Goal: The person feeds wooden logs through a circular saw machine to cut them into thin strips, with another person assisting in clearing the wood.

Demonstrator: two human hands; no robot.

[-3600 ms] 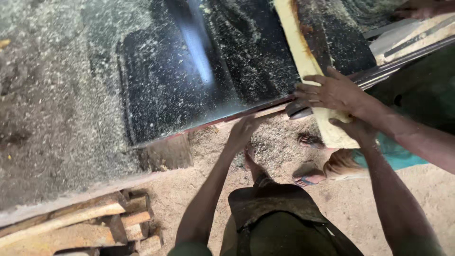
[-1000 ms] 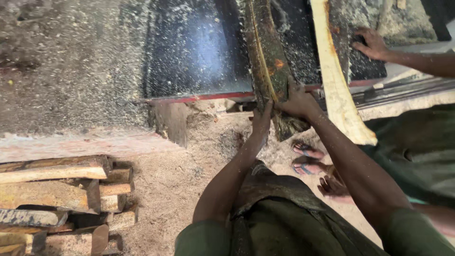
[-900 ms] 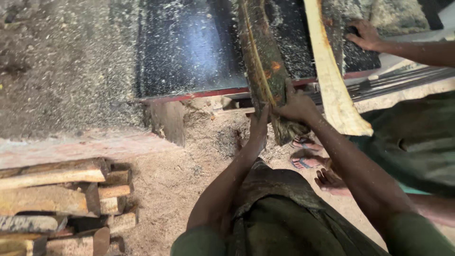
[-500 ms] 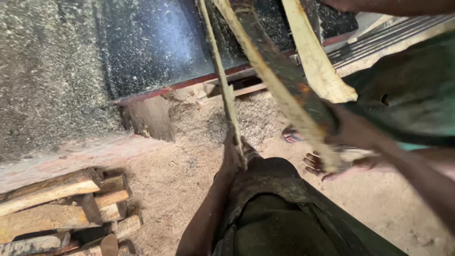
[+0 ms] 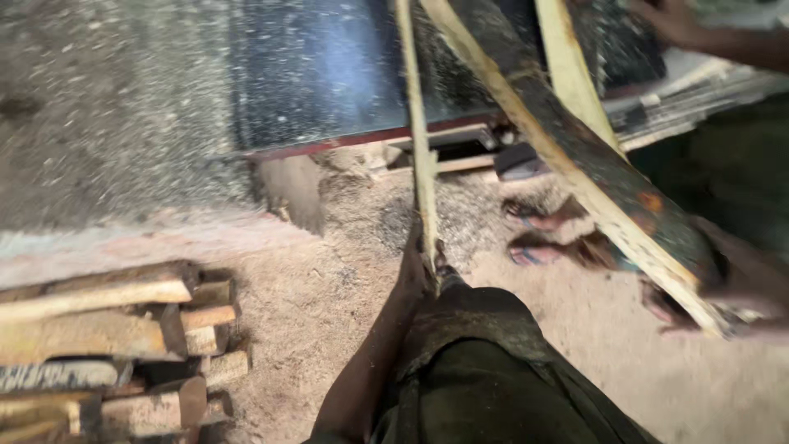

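Motion blur smears the right hand [image 5: 744, 284] at frame edge; it grips the low end of a bark-edged slab [image 5: 592, 168], dark face w/ pale edges, slanting from top centre down to lower right. Left hand [image 5: 417, 267], fingers clenched round a thin pale strip [image 5: 419, 140], near upright, top cut off, above sawdust floor [image 5: 329, 288].

Sawdust is covering the sandy floor [image 5: 329, 312] below the dark saw table [image 5: 320, 74]. Cut timber offcuts [image 5: 107, 345] are lying stacked left of that table (daylight is glaring off its top).
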